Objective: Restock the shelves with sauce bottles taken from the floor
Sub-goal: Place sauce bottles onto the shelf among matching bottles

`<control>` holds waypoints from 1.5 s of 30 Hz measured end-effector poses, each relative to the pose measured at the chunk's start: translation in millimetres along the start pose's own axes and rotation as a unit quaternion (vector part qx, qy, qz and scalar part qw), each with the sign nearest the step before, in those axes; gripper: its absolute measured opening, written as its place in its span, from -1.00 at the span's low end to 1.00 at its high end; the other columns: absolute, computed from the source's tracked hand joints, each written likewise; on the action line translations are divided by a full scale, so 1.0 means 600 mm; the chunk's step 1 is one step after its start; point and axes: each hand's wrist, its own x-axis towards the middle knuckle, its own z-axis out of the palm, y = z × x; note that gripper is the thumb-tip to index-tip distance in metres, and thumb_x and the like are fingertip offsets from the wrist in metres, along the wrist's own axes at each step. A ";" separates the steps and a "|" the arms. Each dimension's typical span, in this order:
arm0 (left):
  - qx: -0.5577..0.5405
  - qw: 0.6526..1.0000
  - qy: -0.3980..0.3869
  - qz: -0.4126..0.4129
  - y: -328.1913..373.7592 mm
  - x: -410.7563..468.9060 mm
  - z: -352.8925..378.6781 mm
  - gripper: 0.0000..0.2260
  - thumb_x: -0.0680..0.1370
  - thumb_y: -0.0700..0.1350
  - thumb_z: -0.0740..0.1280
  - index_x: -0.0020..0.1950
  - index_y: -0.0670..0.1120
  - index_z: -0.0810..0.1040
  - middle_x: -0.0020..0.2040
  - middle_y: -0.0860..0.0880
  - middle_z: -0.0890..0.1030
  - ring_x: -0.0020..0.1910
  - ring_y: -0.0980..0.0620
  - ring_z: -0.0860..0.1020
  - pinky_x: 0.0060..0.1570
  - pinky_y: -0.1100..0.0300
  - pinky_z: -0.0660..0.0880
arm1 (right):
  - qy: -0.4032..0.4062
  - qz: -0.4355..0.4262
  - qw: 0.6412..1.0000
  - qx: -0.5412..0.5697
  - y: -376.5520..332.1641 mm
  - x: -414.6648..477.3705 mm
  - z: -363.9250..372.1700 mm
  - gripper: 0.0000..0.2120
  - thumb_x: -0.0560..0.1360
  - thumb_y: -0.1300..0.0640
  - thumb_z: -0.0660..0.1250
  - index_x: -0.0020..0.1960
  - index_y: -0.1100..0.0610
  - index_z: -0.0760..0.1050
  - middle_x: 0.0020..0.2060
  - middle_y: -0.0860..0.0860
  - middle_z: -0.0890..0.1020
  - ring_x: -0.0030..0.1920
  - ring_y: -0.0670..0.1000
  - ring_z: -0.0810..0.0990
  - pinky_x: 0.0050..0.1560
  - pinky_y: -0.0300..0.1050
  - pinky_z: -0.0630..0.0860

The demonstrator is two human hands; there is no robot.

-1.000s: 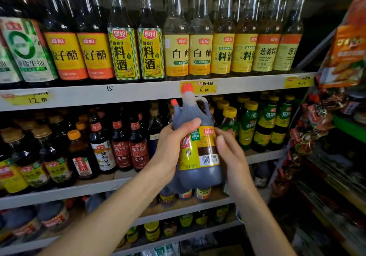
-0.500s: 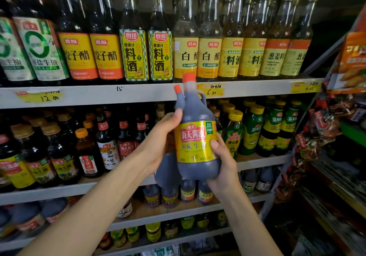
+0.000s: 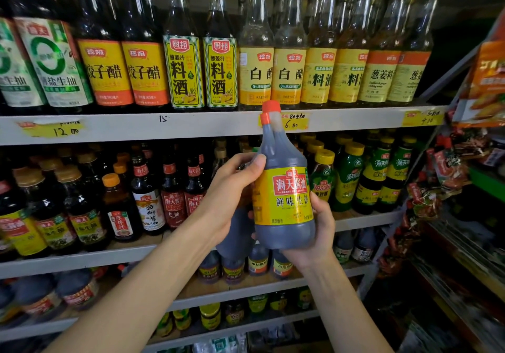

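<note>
Two dark soy sauce bottles with red caps are held up in front of the middle shelf [image 3: 82, 259]. The front sauce bottle [image 3: 284, 199] is upright, its yellow and red label facing me. My right hand [image 3: 321, 232] grips its lower right side and base. The second sauce bottle [image 3: 236, 233] is just behind and to the left, mostly hidden. My left hand [image 3: 232, 191] is curled round it, thumb against the front bottle's shoulder. Both red caps overlap the upper shelf's edge [image 3: 191, 125].
The upper shelf carries tall vinegar and cooking wine bottles [image 3: 188, 71]. The middle shelf has dark sauce bottles [image 3: 147, 202] on the left and green bottles [image 3: 347, 177] on the right. Small jars [image 3: 257, 265] fill lower shelves. Snack packets [image 3: 448, 177] hang at the right.
The front bottle has been turned so its main label faces me. My right hand slid from its side to under its base, and both bottles rose slightly.
</note>
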 end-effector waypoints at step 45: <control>-0.042 0.989 0.121 -0.070 -0.119 -0.299 -0.510 -0.67 0.61 -0.08 0.30 0.37 -0.07 0.43 0.15 -0.03 0.65 0.04 0.07 0.66 -0.08 0.23 0.59 | 0.093 0.055 0.993 -0.045 0.597 0.061 0.106 -0.47 0.33 -0.19 0.50 0.20 0.08 0.67 0.14 0.16 0.69 0.09 0.17 0.69 0.00 0.09 0.65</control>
